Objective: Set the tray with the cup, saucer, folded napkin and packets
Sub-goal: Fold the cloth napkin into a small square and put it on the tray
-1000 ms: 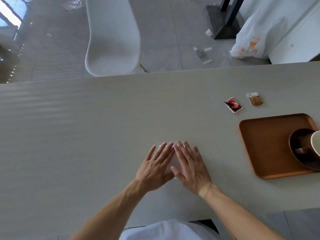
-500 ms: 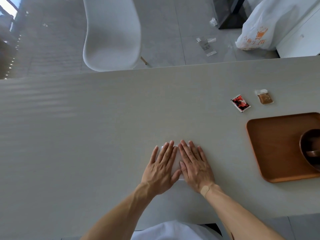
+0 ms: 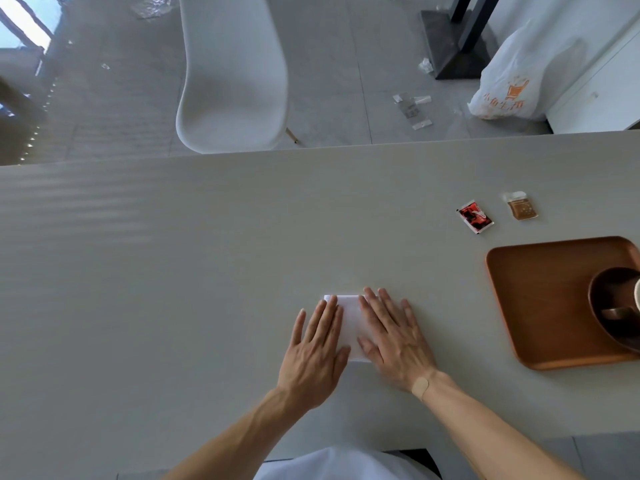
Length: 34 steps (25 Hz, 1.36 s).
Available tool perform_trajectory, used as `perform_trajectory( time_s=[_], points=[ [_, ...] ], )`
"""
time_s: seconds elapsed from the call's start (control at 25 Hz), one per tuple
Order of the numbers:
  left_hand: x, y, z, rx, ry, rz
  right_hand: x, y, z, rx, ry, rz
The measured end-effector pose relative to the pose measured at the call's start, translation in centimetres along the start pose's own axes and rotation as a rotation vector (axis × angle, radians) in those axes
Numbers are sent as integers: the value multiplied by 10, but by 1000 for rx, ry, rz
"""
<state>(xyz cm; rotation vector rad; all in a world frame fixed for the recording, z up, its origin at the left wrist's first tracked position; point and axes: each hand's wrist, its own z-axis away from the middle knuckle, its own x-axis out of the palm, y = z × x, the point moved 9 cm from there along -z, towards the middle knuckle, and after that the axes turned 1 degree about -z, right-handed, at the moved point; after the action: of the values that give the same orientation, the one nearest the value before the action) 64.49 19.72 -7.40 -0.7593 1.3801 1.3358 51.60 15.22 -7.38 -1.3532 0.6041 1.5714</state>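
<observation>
Both hands flat on napkin, covering its sides.

Daylight is pouring in from far upper left of the left hand, glaring on the floor; edges are bending.

The napkin lies left of the tray; two packets lie behind the tray.

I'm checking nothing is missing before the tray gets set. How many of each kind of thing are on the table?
Small sachet packets: 2 (red-and-black, clear brown)
White folded paper napkin: 1
Brown wooden tray: 1
Dark brown saucer: 1
White cup: 1
Total: 6
</observation>
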Motion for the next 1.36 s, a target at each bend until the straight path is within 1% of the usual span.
perform_trajectory(
  time_s=[0.32,0.52,0.6,0.72,0.84,0.96,1.04,1.12,1.28,1.36],
  points=[
    [13,-4,6,-22,-132,-70,12,5,-1,39,-27,-3],
    [10,-5,5,-32,-135,-24,4,2,-3,36,-72,17],
    [6,-11,6,-124,-114,37,-3,1,-8,46,-84,0],
    [-13,-21,12,-368,-21,125,-19,1,-23,85,-110,-18],
    [-16,-23,12,-495,-68,174,-27,-2,-33,158,-162,-81],
    [-10,-30,14,-681,-158,383,-28,4,-28,270,-197,-204],
    [-2,-29,14,-738,-206,579,-26,12,-18,339,-226,-309],
    [-1,-25,12,-716,-224,722,-28,20,-9,373,-229,-445],
    [-15,-15,-2,-575,-202,895,-36,33,17,426,-233,-777],
    [-22,-6,-4,-546,-243,999,-42,30,31,389,-262,-864]
  ],
)
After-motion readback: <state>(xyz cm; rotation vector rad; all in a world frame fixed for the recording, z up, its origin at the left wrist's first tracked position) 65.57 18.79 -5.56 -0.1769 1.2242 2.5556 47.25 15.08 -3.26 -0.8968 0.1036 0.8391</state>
